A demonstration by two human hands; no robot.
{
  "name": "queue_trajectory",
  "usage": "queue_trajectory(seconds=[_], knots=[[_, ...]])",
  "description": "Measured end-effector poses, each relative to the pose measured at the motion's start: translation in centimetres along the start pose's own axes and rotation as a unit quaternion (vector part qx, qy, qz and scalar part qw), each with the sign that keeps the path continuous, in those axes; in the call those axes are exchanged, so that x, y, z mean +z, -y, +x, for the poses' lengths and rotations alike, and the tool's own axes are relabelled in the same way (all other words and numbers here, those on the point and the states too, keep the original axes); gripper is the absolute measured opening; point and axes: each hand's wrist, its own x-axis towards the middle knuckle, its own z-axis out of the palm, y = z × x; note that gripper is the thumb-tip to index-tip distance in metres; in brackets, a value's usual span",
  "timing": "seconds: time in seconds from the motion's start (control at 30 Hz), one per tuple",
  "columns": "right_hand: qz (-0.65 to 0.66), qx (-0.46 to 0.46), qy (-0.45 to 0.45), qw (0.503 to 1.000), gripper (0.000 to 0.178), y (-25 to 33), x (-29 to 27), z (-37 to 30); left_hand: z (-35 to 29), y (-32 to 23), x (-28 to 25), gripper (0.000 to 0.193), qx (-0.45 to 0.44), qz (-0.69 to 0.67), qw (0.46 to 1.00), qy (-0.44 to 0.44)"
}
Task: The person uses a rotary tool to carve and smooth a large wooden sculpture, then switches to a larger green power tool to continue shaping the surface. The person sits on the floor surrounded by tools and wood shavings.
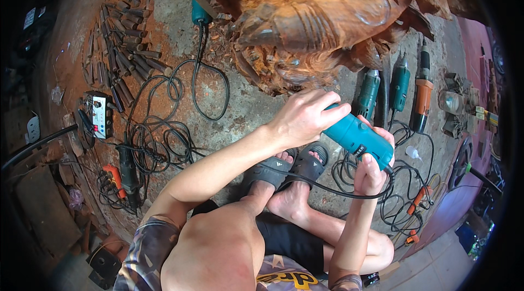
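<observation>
Both my hands grip a teal corded power tool, held at a slant above my feet. My left hand wraps its front end, close under the carving, and hides the tip. My right hand closes round the rear end, where a black cord leaves the body. Just beyond my left hand stands a large reddish-brown wood carving with deep grooves and folds. I cannot tell whether the tool touches the wood.
A fan of wood-handled chisels lies at the far left. Left of me is a control box amid tangled black cords. On the right rest two teal power tools and an orange one. Another teal tool lies by the carving.
</observation>
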Motion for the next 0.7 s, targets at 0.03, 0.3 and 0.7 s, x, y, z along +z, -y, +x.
queue_trajectory(seconds=[0.03, 0.3, 0.7], knots=[[-0.001, 0.001, 0.0, 1.0, 0.071, 0.04, -0.01, 0.02, 0.01, -0.02, 0.03, 0.044, 0.001, -0.003, 1.0, 0.002], [-0.003, -0.009, -0.002, 1.0, 0.07, 0.41, 0.34, 0.56, -0.14, 0.03, -0.11, 0.045, -0.013, 0.002, 1.0, -0.003], [-0.01, -0.01, -0.007, 1.0, 0.071, 0.65, 0.23, 0.86, -0.09, 0.16, 0.37, 0.055, -0.031, 0.009, 0.999, 0.015]])
